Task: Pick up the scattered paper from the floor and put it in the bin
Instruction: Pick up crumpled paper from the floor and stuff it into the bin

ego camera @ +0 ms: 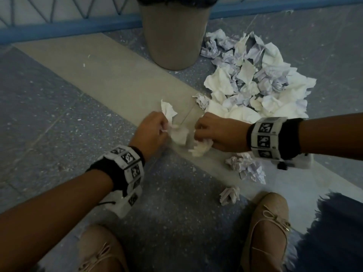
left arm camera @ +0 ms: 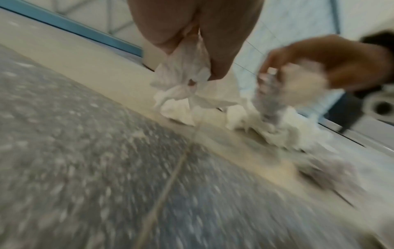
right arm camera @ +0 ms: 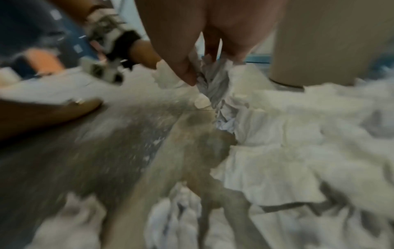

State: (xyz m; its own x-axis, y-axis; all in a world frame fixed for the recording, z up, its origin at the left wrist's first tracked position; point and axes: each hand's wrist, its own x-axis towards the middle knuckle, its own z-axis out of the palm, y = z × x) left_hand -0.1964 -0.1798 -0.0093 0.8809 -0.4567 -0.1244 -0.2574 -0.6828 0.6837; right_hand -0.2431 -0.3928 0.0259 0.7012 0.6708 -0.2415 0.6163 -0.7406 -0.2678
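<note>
- We see the left hand [ego camera: 152,130] low over the floor, fingers curled and clamped on a crumpled white paper sheet [ego camera: 168,111]; one end sticks up past the knuckles, the rest bunches below.
- In the left wrist view the same white sheet [left arm camera: 183,75] hangs from the closed fingers [left arm camera: 215,50], its lower folds touching the pale beige floor strip [left arm camera: 106,67].
- The right hand [ego camera: 218,132] sits just beside the left, apart from it, fingers curled around a small crumpled white paper wad [ego camera: 202,148] close to the floor.
- The right wrist view is blurred; we make out fingers [right arm camera: 183,67] pinching creased white-and-grey paper [right arm camera: 213,80], no more.
- A large heap of crumpled white and pale lilac paper [ego camera: 255,79] lies on the floor just beyond the right hand, reaching up to the base of the bin.
- The round taupe plastic waste bin [ego camera: 172,36] stands upright ahead of both hands, against a blue skirting rail [ego camera: 68,28].
- Two loose lilac-tinted crumpled balls lie nearer us: one under the right wrist [ego camera: 246,167], one just beside the right beige ballet shoe [ego camera: 229,196].
- Grey speckled floor tiles [ego camera: 49,124] flank the beige strip; the right shoe [ego camera: 269,222] and left shoe [ego camera: 102,250] are planted at the bottom of the view.
- Both wrists carry black-and-white marker bands [ego camera: 127,163].
</note>
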